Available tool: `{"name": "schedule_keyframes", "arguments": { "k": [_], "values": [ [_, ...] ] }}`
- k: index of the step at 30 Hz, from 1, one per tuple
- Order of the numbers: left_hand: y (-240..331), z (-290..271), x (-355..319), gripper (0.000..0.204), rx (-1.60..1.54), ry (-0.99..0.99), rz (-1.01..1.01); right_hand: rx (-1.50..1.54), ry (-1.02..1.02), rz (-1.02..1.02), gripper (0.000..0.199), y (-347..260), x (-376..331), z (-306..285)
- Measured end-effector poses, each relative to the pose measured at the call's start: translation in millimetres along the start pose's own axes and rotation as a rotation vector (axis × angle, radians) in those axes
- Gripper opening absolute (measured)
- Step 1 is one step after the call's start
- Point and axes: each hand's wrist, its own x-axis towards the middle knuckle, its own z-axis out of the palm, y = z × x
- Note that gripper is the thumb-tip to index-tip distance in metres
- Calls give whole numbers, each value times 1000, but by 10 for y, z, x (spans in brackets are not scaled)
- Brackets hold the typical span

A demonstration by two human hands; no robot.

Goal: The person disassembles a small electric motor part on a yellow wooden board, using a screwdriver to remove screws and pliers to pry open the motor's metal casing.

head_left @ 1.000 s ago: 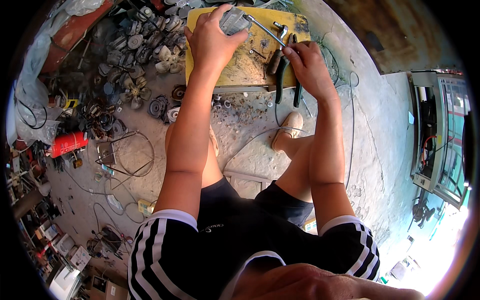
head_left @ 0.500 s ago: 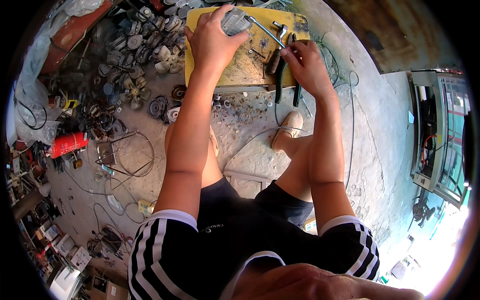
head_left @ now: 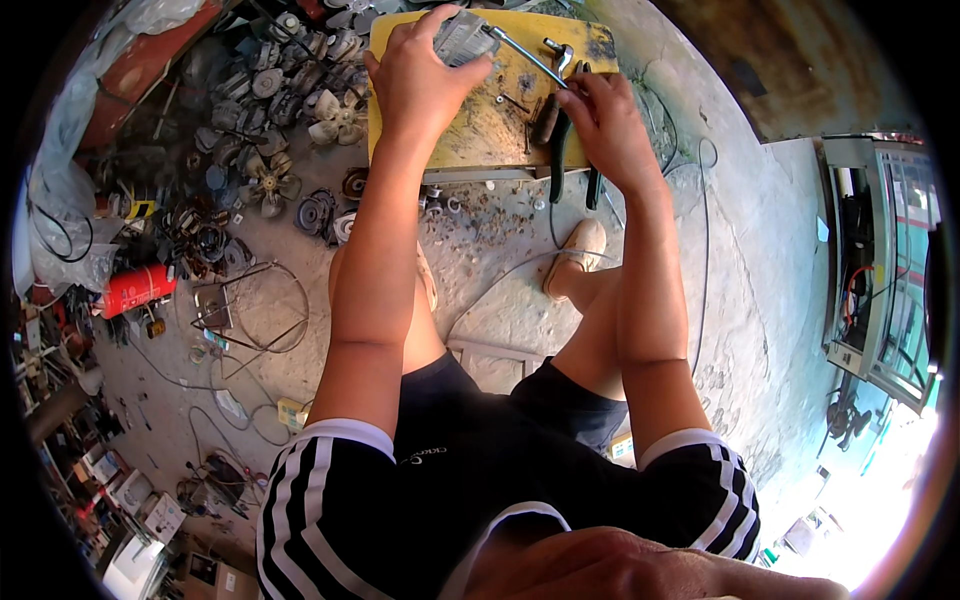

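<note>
In the head view, both my hands are at work over the yellow desk (head_left: 470, 130). The grey block (head_left: 465, 42) is at the desk's far edge, left of its middle. My left hand (head_left: 412, 70) is clamped on it, fingers over the far side and thumb along the near side; the palm hides the rest of the grip. My right hand (head_left: 608, 115), by the desk's right edge, has thumb and fingers together on the near end of a silver rod (head_left: 530, 58). The rod slants toward the far left corner, and its other end appears to touch the block's right side.

Little has changed over the last 1 second. The whole scene sits a touch higher, the block stays in my left hand, and the rod keeps its slant. My right fingers have shifted slightly; I can't tell whether the rod turned. I judge that the work remains at the same contact point.

Beside my right hand lie a ratchet (head_left: 565, 57), a brown handle (head_left: 545, 122) and pliers (head_left: 557, 165), whose 2 dark grips stick out past the near edge. Left of these, bolts (head_left: 517, 103) lie loose on the desk. Beyond its left edge, motor parts (head_left: 267, 83) and a pale fan (head_left: 332, 118) crowd the floor (head_left: 745, 290).
</note>
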Motion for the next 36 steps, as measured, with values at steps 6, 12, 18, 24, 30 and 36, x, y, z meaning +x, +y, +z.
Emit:
{"name": "schedule_keyframes", "arguments": {
  "k": [6, 12, 18, 24, 30, 36],
  "values": [
    [10, 0, -24, 62, 81, 22, 29, 34, -70, 179, 36, -325, 50, -121],
    [36, -42, 35, 63, -34, 11, 19, -83, 76, -6, 37, -72, 13, 61],
    [-94, -154, 94, 61, -246, -76, -238, 281, 39, 397, 32, -23, 71, -197],
    [-341, -132, 95, 73, -299, -87, -299, -114, 0, 372, 36, 58, 51, -78],
    [-53, -165, 155, 54, -363, -65, -345, -259, 78, 328, 38, 142, 3, 9],
    [-203, -195, 187, 56, -530, -99, -342, -59, 82, 274, 51, 167, 163, -207]
  ]
}}
